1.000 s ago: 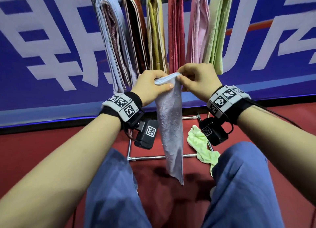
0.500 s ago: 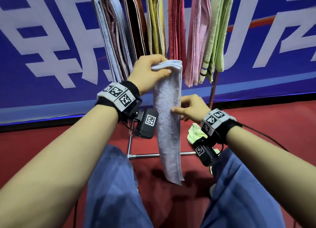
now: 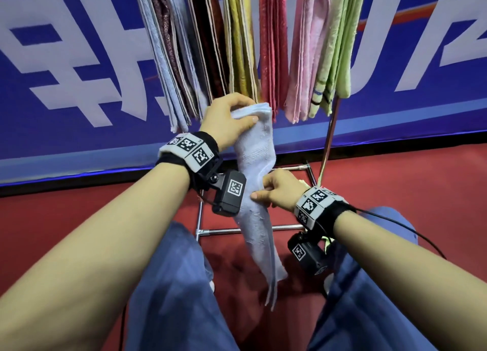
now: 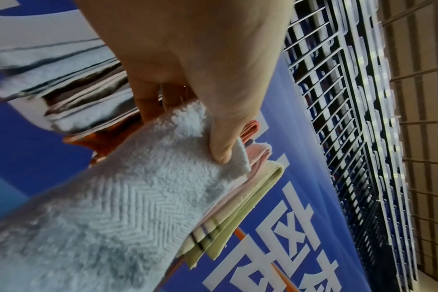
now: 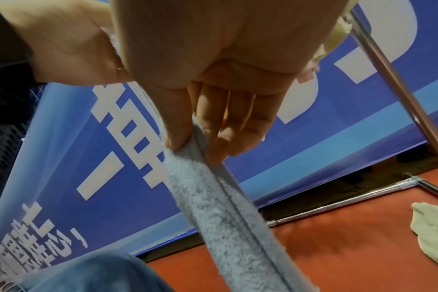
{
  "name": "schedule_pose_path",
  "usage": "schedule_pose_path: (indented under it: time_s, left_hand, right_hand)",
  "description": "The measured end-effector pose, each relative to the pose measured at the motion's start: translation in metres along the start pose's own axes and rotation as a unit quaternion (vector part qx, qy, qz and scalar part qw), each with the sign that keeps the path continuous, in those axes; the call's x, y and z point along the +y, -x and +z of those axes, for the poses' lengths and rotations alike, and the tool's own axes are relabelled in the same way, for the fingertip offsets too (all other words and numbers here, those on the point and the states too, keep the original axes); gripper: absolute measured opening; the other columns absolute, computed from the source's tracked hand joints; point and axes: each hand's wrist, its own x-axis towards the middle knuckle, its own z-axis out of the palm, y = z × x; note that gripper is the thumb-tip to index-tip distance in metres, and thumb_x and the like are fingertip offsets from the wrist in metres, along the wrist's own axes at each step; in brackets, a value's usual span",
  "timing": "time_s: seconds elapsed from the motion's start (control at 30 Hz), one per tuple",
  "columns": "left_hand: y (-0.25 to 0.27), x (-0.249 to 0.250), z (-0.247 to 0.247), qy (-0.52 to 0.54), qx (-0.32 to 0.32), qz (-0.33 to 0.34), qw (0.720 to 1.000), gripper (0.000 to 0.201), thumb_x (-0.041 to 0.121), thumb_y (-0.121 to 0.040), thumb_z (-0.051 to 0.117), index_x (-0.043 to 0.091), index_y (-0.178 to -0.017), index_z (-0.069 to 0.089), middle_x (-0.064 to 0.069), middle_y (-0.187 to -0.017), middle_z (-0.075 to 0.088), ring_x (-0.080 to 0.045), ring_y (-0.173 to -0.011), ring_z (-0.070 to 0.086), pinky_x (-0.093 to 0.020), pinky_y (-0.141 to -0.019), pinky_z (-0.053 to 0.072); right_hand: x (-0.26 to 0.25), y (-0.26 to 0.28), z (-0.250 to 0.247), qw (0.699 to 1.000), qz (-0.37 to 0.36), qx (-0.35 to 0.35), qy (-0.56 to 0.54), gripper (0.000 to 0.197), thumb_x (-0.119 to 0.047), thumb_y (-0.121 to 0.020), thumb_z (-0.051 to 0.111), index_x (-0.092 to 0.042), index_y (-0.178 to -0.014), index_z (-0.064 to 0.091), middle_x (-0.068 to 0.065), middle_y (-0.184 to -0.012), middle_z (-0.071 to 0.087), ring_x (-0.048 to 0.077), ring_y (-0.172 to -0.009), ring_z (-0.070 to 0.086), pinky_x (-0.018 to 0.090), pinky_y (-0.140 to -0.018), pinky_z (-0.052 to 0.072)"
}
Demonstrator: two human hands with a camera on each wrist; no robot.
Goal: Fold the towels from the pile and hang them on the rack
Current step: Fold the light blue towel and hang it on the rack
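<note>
Red floor [image 3: 395, 182], blue banner [image 3: 66, 61] behind. L hand [image 3: 226, 116], R hand [image 3: 276, 190]: both grips pinch grey towel [image 3: 259, 219].

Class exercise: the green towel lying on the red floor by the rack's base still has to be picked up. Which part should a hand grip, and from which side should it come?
Probably from above, pinching a raised fold or the nearest edge. The green towel lies crumpled and loose on the red floor, so nothing can slide beneath it; the rack's base bar runs along its far side, leaving the near side free.

held towel [image 3: 259, 182]: pale grey-blue, herringbone weave
hanging towels [image 3: 245, 42]: light blue, brown, mustard, red, pink, light green
banner [image 3: 66, 61]: blue, white characters
floor [image 3: 395, 177]: red
trousers [image 3: 174, 285]: blue
</note>
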Motion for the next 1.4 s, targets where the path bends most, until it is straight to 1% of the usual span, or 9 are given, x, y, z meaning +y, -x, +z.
schedule_pose_path:
  time_s: [0.13,0.23,0.43,0.63,0.77,0.9,1.07,1.27,1.4]
  left_hand:
    - [0.016,-0.022,0.023,-0.067,-0.102,-0.082,0.989,0.051,0.02,-0.085,0.077,0.019,-0.131,0.055,0.001,-0.108,0.061,-0.018,-0.089,0.063,-0.028,-0.089,0.049]
    - [0.032,-0.036,0.03,-0.119,-0.137,-0.097,0.979,0.038,0.022,-0.087,0.073,0.018,-0.123,0.062,-0.002,-0.116,0.065,-0.022,-0.096,0.065,-0.029,-0.094,0.048]
    - [0.06,-0.058,0.034,-0.156,-0.079,-0.157,0.972,0.017,0.037,-0.087,0.068,0.025,-0.094,0.059,0.005,-0.089,0.067,-0.022,-0.093,0.064,-0.037,-0.086,0.051]
    - [0.081,-0.051,0.039,-0.195,-0.016,-0.093,0.976,0.021,0.028,-0.081,0.065,0.024,-0.091,0.047,0.004,-0.09,0.054,-0.024,-0.082,0.058,-0.036,-0.072,0.046]
    - [0.091,-0.042,0.049,-0.155,-0.068,-0.105,0.98,0.051,0.032,-0.073,0.072,0.023,-0.11,0.038,0.002,-0.111,0.053,-0.028,-0.087,0.06,-0.035,-0.07,0.043]
    - [0.097,-0.037,0.059,-0.173,-0.07,-0.119,0.975,0.085,0.038,-0.076,0.075,0.018,-0.142,0.025,-0.007,-0.141,0.041,-0.037,-0.106,0.06,-0.046,-0.083,0.051]
    - [0.087,-0.035,0.059,-0.199,0.014,-0.16,0.967,0.04,0.024,-0.09,0.058,0.015,-0.126,0.042,-0.009,-0.125,0.05,-0.04,-0.102,0.06,-0.041,-0.077,0.046]
    - [0.085,-0.044,0.044,-0.243,-0.013,-0.185,0.952,0.02,0.023,-0.088,0.058,0.02,-0.107,0.054,-0.006,-0.108,0.062,-0.037,-0.097,0.061,-0.037,-0.075,0.044]
    - [0.075,-0.041,0.029,-0.192,0.034,-0.144,0.97,0.018,0.012,-0.085,0.059,0.016,-0.102,0.058,-0.007,-0.094,0.07,-0.035,-0.093,0.063,-0.038,-0.076,0.048]
  right_hand:
    - [-0.004,-0.003,0.001,0.996,0.027,0.046,-0.067,0.041,-0.018,-0.082,0.077,-0.014,-0.053,0.047,-0.003,-0.052,0.035,0.011,-0.051,0.03,0.03,-0.052,0.026]
    - [-0.005,-0.008,0.0,0.971,0.068,0.088,-0.214,0.026,-0.011,-0.085,0.072,0.002,-0.065,0.06,0.007,-0.058,0.048,0.015,-0.056,0.043,0.028,-0.058,0.038]
    - [-0.017,-0.006,-0.009,0.89,0.133,0.148,-0.41,0.019,-0.004,-0.092,0.064,-0.007,-0.074,0.061,0.009,-0.066,0.057,0.014,-0.049,0.058,0.023,-0.047,0.051]
    - [-0.033,-0.007,-0.01,0.849,0.146,0.143,-0.488,0.009,-0.014,-0.096,0.06,-0.006,-0.098,0.064,0.016,-0.088,0.068,0.026,-0.066,0.068,0.039,-0.069,0.061]
    - [-0.043,-0.009,-0.012,0.821,0.147,0.159,-0.529,0.019,-0.016,-0.098,0.058,-0.002,-0.11,0.061,0.022,-0.1,0.07,0.034,-0.084,0.072,0.044,-0.08,0.06]
    - [-0.055,-0.009,-0.016,0.761,0.147,0.166,-0.609,0.027,-0.013,-0.098,0.057,0.001,-0.121,0.057,0.022,-0.105,0.069,0.029,-0.077,0.072,0.039,-0.068,0.06]
    - [-0.064,-0.01,-0.021,0.726,0.14,0.192,-0.645,0.029,-0.011,-0.097,0.058,0.005,-0.121,0.054,0.025,-0.109,0.068,0.031,-0.082,0.072,0.042,-0.072,0.061]
    - [-0.065,-0.004,-0.03,0.706,0.135,0.199,-0.667,0.029,-0.009,-0.099,0.055,0.004,-0.125,0.052,0.025,-0.111,0.067,0.032,-0.086,0.071,0.041,-0.066,0.062]
    - [-0.064,0.001,-0.027,0.737,0.15,0.237,-0.615,0.016,0.001,-0.095,0.052,0.01,-0.109,0.054,0.024,-0.089,0.068,0.031,-0.069,0.071,0.039,-0.06,0.061]
